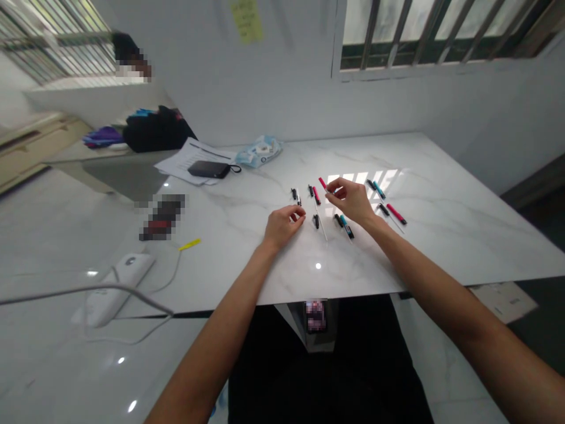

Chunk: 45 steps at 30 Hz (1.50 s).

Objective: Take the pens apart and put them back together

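My right hand (pixel 351 199) is above the table with its fingers pinched on a red pen barrel (pixel 323 183), which points up and left. My left hand (pixel 283 227) rests on the tabletop, fingers loosely curved, a gap between thumb and forefinger, nothing visible in it. Just beyond its fingertips lie a white pen barrel (pixel 299 197) and a black cap (pixel 293 193). Between the hands are a red pen barrel (pixel 316 195), a black cap (pixel 315 221) and a thin white refill (pixel 322 227). A teal pen barrel (pixel 347 226) lies below my right hand.
Right of my right hand lie another teal barrel (pixel 379 189) and a red barrel (pixel 396 214). A wipes packet (pixel 259 151), black pouch (pixel 209 169) and papers (pixel 176 162) sit at the back. A white power strip (pixel 119 288) with cables is at left. Another person stands far left.
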Available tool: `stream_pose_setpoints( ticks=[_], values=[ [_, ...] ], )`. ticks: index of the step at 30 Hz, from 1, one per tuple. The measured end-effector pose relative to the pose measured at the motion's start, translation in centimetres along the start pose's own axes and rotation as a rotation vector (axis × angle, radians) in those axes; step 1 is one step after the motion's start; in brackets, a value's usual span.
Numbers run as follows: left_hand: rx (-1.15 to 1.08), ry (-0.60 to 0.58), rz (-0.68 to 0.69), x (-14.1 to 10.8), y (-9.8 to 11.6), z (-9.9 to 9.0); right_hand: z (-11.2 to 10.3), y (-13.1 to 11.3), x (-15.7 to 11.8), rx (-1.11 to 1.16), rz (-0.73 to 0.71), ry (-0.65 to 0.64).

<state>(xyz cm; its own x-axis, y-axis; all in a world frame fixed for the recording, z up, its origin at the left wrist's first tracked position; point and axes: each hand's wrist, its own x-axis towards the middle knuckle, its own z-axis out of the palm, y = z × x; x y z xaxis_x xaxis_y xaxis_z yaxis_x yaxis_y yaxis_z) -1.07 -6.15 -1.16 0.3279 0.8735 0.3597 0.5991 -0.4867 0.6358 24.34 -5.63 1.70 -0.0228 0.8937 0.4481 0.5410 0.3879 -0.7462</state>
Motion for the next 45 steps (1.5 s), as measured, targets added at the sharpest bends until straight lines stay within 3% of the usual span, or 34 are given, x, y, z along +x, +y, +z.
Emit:
stream_pose_setpoints(
  ticks=[6,10,14,22,30,34,38,41,45],
  values=[
    [0.004,-0.179,0.025,-0.3,0.1,0.4,-0.9,-2.7,-3.6,-0.285,0.093,-0.180],
    [-0.004,-0.197,0.029,-0.2,0.2,1.0,0.5,-5.0,-6.4,-0.548,0.190,-0.341],
    [-0.028,-0.197,0.033,0.0,0.4,1.4,2.0,-6.6,-6.9,-0.657,0.271,-0.462],
    [-0.096,-0.185,0.027,-0.1,0.0,1.6,2.0,-5.8,-6.5,-0.696,0.215,-0.464],
    [-0.153,-0.168,0.103,0.0,0.0,1.5,2.2,-5.5,-6.9,-0.528,0.072,-0.374],
    [-0.083,0.089,0.039,0.6,-1.0,0.4,2.0,-5.2,-4.3,-0.470,-0.056,-0.271],
    [-0.009,0.327,-0.086,0.9,-2.2,-0.8,2.5,-4.6,1.2,-0.400,-0.232,-0.324],
    [0.011,0.370,-0.122,0.7,-2.6,-1.2,3.7,-3.9,5.5,-0.365,-0.299,-0.437],
    [0.040,0.348,-0.159,0.4,-2.6,-1.4,6.3,-2.4,9.6,-0.392,-0.279,-0.593]
  ],
)
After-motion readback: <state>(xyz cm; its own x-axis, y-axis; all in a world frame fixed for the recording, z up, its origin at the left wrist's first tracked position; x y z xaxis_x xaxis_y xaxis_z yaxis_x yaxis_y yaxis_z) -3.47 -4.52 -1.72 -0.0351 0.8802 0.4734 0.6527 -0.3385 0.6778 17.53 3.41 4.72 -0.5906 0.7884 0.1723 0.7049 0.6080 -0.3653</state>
